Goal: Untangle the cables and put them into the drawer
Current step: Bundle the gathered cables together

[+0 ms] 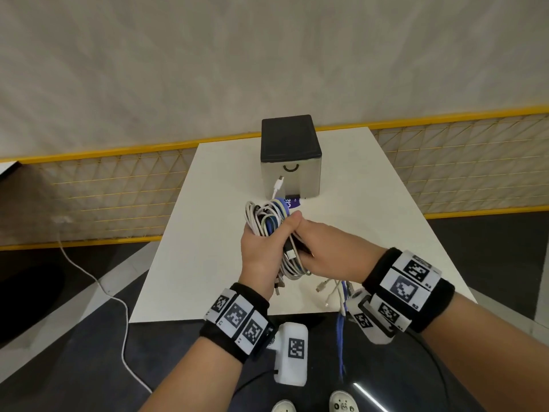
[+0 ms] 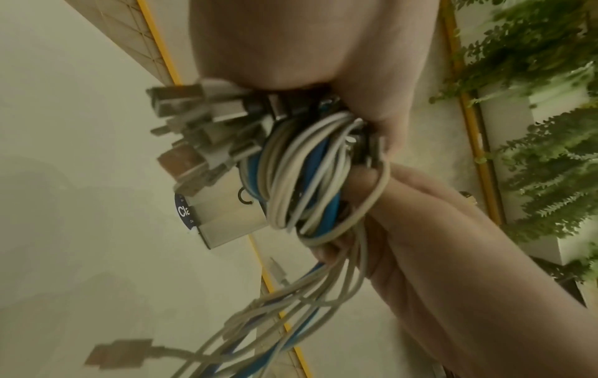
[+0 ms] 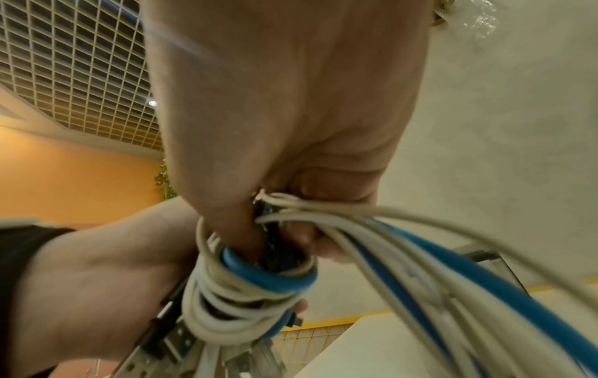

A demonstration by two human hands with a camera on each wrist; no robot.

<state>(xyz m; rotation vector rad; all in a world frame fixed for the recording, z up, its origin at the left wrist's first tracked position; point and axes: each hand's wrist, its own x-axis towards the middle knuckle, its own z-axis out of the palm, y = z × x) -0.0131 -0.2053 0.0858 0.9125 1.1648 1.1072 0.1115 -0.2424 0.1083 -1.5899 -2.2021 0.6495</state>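
The cables (image 1: 269,224) are white and blue, the box (image 1: 290,153) has a black top, and the table (image 1: 371,203) is white.

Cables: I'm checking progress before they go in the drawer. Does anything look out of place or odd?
Yes. The cables are one tangled white-and-blue wad gripped by the left hand and right hand, loose ends dangling off the table edge. The drawer looks closed.
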